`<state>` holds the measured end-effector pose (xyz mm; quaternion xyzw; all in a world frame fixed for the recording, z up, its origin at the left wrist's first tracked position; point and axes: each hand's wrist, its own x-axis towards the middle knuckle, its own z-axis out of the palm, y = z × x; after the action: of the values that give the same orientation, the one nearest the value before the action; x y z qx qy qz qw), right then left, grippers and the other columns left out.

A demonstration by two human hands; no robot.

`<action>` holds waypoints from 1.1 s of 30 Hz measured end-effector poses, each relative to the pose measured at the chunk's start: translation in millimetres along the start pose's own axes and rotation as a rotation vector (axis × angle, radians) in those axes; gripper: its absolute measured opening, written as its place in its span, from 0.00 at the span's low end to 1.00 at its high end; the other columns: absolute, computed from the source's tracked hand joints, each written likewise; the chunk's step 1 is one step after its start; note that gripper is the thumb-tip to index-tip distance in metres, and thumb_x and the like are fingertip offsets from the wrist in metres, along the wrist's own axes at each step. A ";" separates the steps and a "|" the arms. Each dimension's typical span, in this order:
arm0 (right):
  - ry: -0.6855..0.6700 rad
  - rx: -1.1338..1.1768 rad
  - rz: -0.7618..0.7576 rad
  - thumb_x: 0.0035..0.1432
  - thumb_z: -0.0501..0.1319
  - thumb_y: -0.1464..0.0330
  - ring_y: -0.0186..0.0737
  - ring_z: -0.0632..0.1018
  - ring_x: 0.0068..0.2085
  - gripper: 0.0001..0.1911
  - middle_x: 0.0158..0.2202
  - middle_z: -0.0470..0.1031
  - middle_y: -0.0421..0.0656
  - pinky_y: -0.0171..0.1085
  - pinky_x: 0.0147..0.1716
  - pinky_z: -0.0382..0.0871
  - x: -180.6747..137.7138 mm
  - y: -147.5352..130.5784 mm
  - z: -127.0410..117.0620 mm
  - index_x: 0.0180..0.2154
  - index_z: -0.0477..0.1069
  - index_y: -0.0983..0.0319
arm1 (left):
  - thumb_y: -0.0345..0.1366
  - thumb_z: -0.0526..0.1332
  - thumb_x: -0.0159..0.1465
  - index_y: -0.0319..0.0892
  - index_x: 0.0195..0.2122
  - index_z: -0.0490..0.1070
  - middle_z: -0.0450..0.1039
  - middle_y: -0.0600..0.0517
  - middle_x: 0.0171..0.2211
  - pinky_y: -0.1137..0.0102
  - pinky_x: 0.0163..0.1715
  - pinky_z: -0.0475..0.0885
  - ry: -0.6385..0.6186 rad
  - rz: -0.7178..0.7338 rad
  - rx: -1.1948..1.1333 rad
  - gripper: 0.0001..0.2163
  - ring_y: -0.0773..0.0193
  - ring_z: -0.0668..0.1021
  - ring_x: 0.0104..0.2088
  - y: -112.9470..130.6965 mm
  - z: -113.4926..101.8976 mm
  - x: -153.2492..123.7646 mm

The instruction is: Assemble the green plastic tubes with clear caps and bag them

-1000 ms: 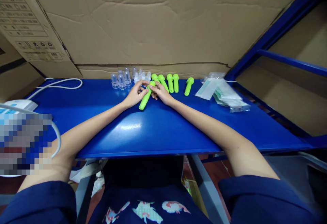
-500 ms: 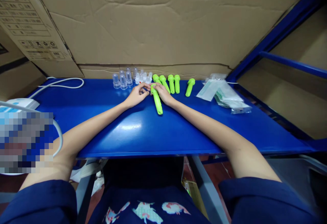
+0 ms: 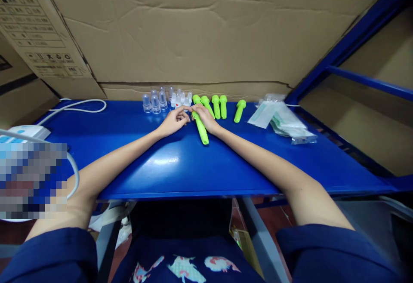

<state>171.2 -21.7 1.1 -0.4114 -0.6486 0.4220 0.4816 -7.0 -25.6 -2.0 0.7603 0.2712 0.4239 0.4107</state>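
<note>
A lime-green flashlight [image 3: 201, 129] lies in my right hand [image 3: 205, 117], which is closed around its head end. Its narrow tail points down toward me over the blue table. Just left of it is my left hand [image 3: 176, 120], its fingers curled and its index fingertip reaching the flashlight's head. Whether those fingers pinch anything small is hidden. Behind my hands stand several clear plastic caps [image 3: 155, 102] and several smaller white-and-clear pieces [image 3: 182, 98], one with a red spot. More green flashlights [image 3: 216, 106] lie beyond my right hand, with a single one [image 3: 239, 111] apart on the right.
Flat plastic packets [image 3: 287, 121] are piled at the table's right. A white power strip [image 3: 30, 133] with a cable [image 3: 80, 104] sits at the left. Cardboard [image 3: 193, 38] walls the back, and a blue metal frame [image 3: 364, 81] rises on the right.
The flashlight's tail has swung slightly to the right. My right fingers cover more of its head, and my left thumb has drawn a little back from it.
</note>
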 end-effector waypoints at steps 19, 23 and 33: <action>-0.066 0.108 0.199 0.59 0.59 0.69 0.36 0.75 0.25 0.26 0.22 0.72 0.33 0.36 0.31 0.70 7.5 -0.6 1.7 0.58 0.61 0.63 | 0.26 0.62 0.57 0.44 0.59 0.61 0.68 0.41 0.60 0.59 0.51 0.73 0.188 -0.121 0.251 0.28 0.53 0.74 0.58 -10.6 -4.5 4.9; -0.134 0.087 0.194 0.58 0.60 0.69 0.36 0.76 0.25 0.24 0.22 0.72 0.33 0.35 0.29 0.70 8.9 -1.9 -0.4 0.57 0.65 0.62 | 0.28 0.63 0.56 0.45 0.61 0.60 0.68 0.42 0.60 0.55 0.56 0.70 0.146 -0.126 0.195 0.30 0.50 0.72 0.62 -18.6 -4.8 7.3; -0.125 0.041 0.097 0.60 0.57 0.70 0.36 0.74 0.25 0.06 0.21 0.71 0.35 0.35 0.31 0.69 1.8 -8.1 0.8 0.39 0.70 0.61 | 0.35 0.66 0.61 0.41 0.52 0.71 0.69 0.46 0.47 0.63 0.49 0.74 0.295 -0.099 0.369 0.18 0.62 0.75 0.44 -24.3 -7.1 7.3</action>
<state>169.1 -22.6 9.0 -0.4052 -0.6481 0.4828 0.4273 -11.1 -4.7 -17.6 0.7381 0.4381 0.4530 0.2408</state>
